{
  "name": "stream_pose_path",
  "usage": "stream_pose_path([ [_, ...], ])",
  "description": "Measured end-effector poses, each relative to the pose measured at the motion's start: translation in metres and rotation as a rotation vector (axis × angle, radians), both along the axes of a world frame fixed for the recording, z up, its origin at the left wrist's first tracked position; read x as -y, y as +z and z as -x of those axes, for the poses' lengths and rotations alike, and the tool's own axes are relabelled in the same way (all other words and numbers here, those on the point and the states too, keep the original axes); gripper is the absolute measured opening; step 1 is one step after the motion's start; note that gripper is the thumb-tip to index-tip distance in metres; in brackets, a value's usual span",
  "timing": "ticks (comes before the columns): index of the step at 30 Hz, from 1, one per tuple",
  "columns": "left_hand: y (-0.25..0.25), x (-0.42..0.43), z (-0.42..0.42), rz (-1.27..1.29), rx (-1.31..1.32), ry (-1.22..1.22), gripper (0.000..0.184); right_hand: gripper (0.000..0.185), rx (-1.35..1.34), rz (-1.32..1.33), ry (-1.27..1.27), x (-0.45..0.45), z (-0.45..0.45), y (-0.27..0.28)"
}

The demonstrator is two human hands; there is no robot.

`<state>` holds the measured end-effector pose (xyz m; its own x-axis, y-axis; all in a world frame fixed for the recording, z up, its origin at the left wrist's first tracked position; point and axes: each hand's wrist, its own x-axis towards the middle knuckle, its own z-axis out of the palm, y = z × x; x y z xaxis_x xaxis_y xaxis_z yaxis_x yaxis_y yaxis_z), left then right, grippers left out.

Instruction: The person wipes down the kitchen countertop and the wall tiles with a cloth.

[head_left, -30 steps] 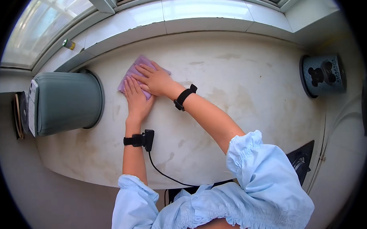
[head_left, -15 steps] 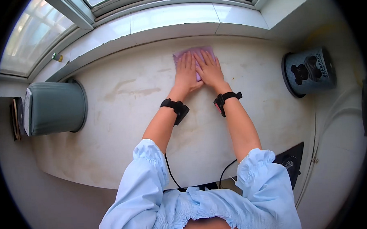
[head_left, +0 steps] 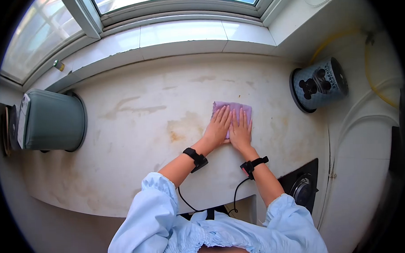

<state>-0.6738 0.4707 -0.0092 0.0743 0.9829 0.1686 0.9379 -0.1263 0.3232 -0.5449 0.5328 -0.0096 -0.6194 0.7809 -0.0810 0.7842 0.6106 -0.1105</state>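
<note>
A folded purple cloth point(head_left: 220, 105) lies flat on the white countertop point(head_left: 135, 129), right of the middle. My left hand point(head_left: 218, 127) presses on its left part with the fingers stretched out. Beside it, my right hand point(head_left: 241, 130) lies flat on the right part, fingers also extended. The two hands nearly touch, and they hide much of the cloth. Black straps with small devices circle both wrists. Brownish stains point(head_left: 178, 129) mark the counter to the left of my hands.
A grey-green bin point(head_left: 55, 120) stands at the left end. On the right is a patterned bucket point(head_left: 319, 84) with a bear print. A black gas hob point(head_left: 302, 185) sits at the near right. The tiled window sill point(head_left: 181, 33) runs along the back, with a small can-like item point(head_left: 58, 65) on it.
Both hands have drawn the cloth back from near the sill toward me and slightly right, staying flat on it. The view has shifted a little, and more of the hob shows.
</note>
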Motion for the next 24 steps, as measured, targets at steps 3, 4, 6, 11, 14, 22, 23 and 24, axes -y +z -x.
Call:
stream_pose_path([
  [3,0.016,0.063,0.031,0.117,-0.015,0.03,0.097,0.059,0.015,0.036,0.09,0.054,0.033,0.002],
  [4,0.015,0.083,0.042,0.113,-0.002,0.049,0.097,0.06,0.003,0.033,0.124,0.071,0.046,0.003],
  [6,0.011,0.12,0.074,0.113,-0.006,0.102,0.096,0.06,-0.051,0.035,0.207,0.101,0.081,0.002],
  [11,0.011,0.166,0.177,0.017,0.015,0.216,0.095,0.059,-0.155,-0.008,0.379,0.122,0.195,0.002],
  [14,-0.003,0.173,0.236,-0.036,-0.096,0.401,0.092,0.059,-0.193,-0.025,0.522,0.117,0.277,-0.003],
  [22,0.012,0.316,0.242,0.045,-0.06,0.425,0.097,0.061,-0.19,0.045,0.651,0.244,0.282,0.004],
  [23,0.019,0.339,0.23,0.064,-0.022,0.397,0.099,0.062,-0.183,0.055,0.686,0.265,0.268,0.01],
  [24,0.026,0.366,0.219,0.081,0.016,0.374,0.101,0.062,-0.182,0.068,0.72,0.287,0.252,0.01],
])
